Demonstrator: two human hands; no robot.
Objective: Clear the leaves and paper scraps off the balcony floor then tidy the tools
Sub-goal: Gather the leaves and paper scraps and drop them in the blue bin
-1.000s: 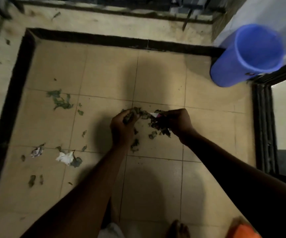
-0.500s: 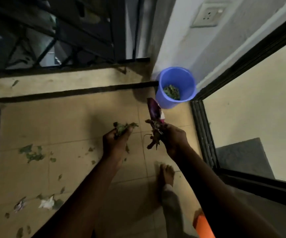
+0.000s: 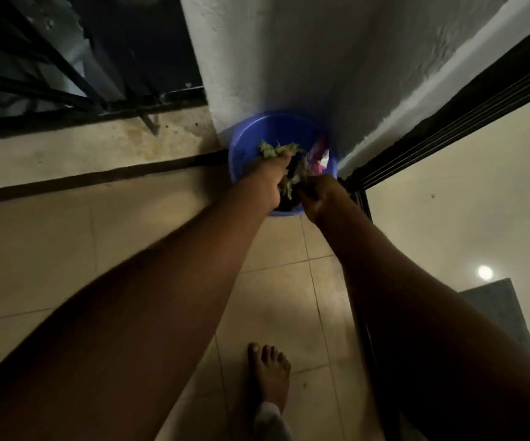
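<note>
Both hands have swung from the middle of the floor to the blue bucket (image 3: 241, 144), which stands in the corner against the wall, beside the door track. The left hand (image 3: 266, 183) curls round a bunch of green leaves (image 3: 278, 149) over the bucket's mouth. The right hand (image 3: 321, 198) grips a darker clump, with a pink paper scrap (image 3: 319, 159) poking past it. Neither hand has let go yet. This 1 load looks ready to drop, and the litter seen 1 second ago on the left tiles probably needs another trip.
</note>
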